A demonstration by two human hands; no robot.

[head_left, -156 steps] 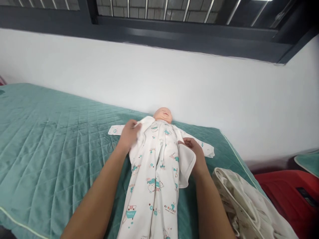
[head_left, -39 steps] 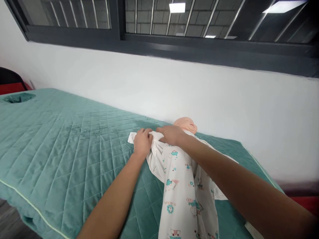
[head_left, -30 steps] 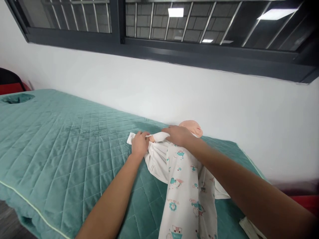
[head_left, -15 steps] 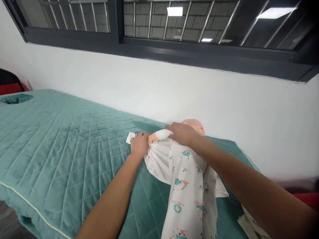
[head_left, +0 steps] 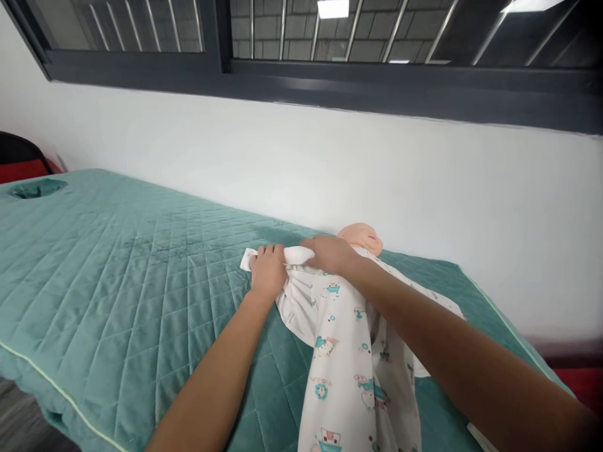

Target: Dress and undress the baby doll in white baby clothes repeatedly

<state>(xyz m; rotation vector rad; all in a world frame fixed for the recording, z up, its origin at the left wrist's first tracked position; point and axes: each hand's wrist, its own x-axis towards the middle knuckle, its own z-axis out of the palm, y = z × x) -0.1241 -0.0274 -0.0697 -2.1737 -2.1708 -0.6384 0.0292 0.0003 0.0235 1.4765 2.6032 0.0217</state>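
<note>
A baby doll (head_left: 360,237) lies on its back on a teal quilted bed (head_left: 117,263), head toward the white wall. It wears a white romper (head_left: 348,351) printed with small teal and pink pictures. My left hand (head_left: 267,271) is closed on the romper's sleeve (head_left: 249,256) where it lies on the bed. My right hand (head_left: 330,252) reaches across the doll's chest and grips the same sleeve near the shoulder. The doll's arm is hidden inside the cloth.
A white wall (head_left: 424,188) runs close behind the bed, under a dark-framed window (head_left: 301,69). A face hole (head_left: 35,187) shows in the bed at far left, beside a red and black seat (head_left: 19,160). Something red (head_left: 581,383) lies past the bed's right edge.
Five seconds ago my hands were on each side of the doll; now both are at the sleeve. Since half a second ago the doll's bare forearm has gone under the sleeve.
</note>
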